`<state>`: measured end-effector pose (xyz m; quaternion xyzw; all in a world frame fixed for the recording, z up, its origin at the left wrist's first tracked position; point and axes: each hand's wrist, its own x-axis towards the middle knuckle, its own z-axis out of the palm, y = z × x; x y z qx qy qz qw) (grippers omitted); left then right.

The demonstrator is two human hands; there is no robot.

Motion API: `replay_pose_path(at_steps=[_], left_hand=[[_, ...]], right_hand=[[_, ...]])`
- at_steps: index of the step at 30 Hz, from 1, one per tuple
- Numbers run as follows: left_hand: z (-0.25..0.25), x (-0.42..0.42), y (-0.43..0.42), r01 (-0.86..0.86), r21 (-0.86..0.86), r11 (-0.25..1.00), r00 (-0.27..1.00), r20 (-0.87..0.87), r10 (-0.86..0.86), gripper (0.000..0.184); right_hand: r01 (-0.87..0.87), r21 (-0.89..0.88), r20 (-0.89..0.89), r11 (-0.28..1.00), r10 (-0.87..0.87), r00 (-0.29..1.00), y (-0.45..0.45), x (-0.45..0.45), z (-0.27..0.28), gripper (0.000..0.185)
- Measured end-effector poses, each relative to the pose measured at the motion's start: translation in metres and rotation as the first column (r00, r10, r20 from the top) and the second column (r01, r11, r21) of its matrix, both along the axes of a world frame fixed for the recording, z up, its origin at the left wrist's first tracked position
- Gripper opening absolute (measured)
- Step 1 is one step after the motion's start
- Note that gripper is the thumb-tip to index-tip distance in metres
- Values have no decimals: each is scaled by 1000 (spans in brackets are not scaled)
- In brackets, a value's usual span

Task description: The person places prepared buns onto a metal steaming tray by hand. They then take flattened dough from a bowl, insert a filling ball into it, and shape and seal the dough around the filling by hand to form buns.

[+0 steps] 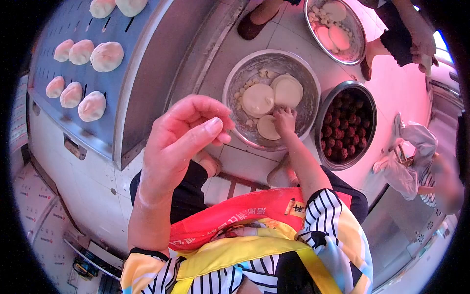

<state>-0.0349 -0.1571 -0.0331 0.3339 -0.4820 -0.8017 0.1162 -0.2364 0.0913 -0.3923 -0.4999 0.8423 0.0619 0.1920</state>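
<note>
Head view: nearest dough disc point(267, 128) lies beside right hand point(285, 121).

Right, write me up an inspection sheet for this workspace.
Surface: pale tiled floor beneath the bowl.
Job's things: wide round silver metal bowl with three flat white dough rounds and small pale dough pieces; oval metal basin of dark reddish-brown balls beside it.
Clutter: dark objects at lower left, too unclear to name.
Grips: left hand raised, fingers curled, nothing seen in it; right hand in the bowl, at the smallest round's edge.
Cables: nothing seen.
Surroundings: slotted blue-grey metal surface bearing pale rounded buns; second round metal bowl, also with dough; other people nearby.
</note>
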Motion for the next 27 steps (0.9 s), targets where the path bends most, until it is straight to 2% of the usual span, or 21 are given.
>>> replay_pose_path(at_steps=[2,5,8,10,12,14,17,20,23,24,26,27], left_hand=[[0,0,0,0,-4,1000,1000,12,0,22],[1,1,-1,4,9,1000,1000,6,-4,21],[0,-1,1,33,-17,999,999,-20,-33,20],[1,-2,4,51,-11,999,999,-5,-51,19],[-1,-3,6,67,-17,998,998,13,-67,19],[-5,-4,5,90,-34,995,996,32,-88,18],[-13,-5,1,105,-74,992,994,29,-103,20],[-22,-14,1,177,-187,966,983,77,-165,21],[-40,-28,11,183,-297,937,983,72,-169,26],[-51,-33,19,179,-293,939,984,51,-171,30],[-70,-44,37,169,-288,943,985,5,-174,37],[-69,-46,47,227,-85,970,972,-38,-231,41]], right_hand=[[-200,-136,-57,970,194,979,9,0,12,23],[-369,-379,-99,849,359,928,25,1,28,23],[-7,-161,218,987,42,975,39,4,6,23],[251,-29,250,968,-236,939,21,12,14,21],[285,8,204,958,-281,938,10,15,15,21],[106,-40,91,994,-102,991,5,17,14,21],[-27,-177,171,984,58,984,10,13,35,25],[101,-21,592,995,-69,803,20,-13,61,29],[336,73,787,939,-261,559,8,-38,147,24],[384,83,845,920,-270,462,8,-46,167,26],[517,65,952,853,-209,225,0,-44,241,34],[585,58,985,809,-143,100,-2,-40,272,37]])
